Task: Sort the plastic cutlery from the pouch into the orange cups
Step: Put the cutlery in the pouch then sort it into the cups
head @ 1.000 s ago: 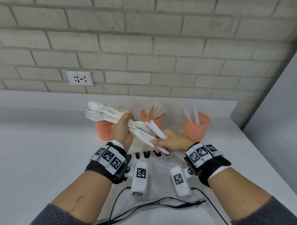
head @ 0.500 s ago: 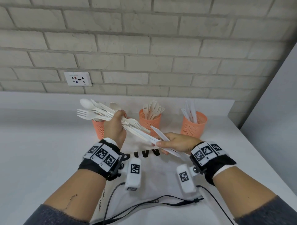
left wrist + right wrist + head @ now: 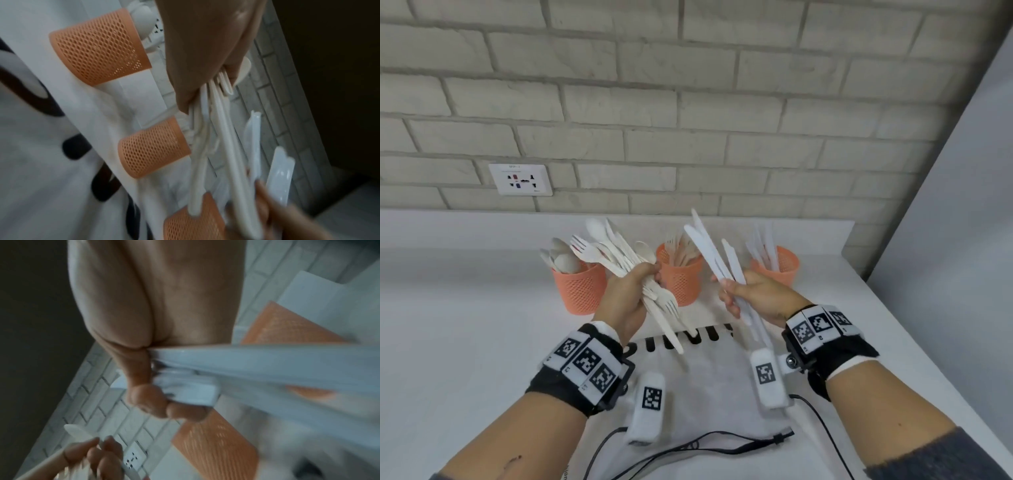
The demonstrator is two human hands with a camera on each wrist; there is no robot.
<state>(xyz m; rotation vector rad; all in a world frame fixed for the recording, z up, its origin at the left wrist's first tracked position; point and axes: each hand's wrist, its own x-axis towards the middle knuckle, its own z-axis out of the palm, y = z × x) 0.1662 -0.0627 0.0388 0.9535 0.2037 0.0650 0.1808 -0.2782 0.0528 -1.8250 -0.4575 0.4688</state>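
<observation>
A mixed bundle of cream forks and spoons was gripped in the left hand, the fingers curled round its middle; the heads fanned up and away toward the wall, while other handles and one fork head hung down toward the pouch. Several white knives were gripped in the right hand, fingers and thumb closed round their handles, the blades pointing up and tilted toward the wall. The two hands were held apart above the pouch's far edge.

The white pouch was laid flat on the worktop at its near edge, black lettering along its far side and a black drawstring at its near side.

Three orange mesh cups were stood in a row near the worktop's back edge, just beyond the pouch. Spoons were seen in the left cup, forks in the middle cup and knives in the right cup.

A socket was set in the brick wall behind. In the right wrist view the knives were blurred, though the closed grip on them was plain.
</observation>
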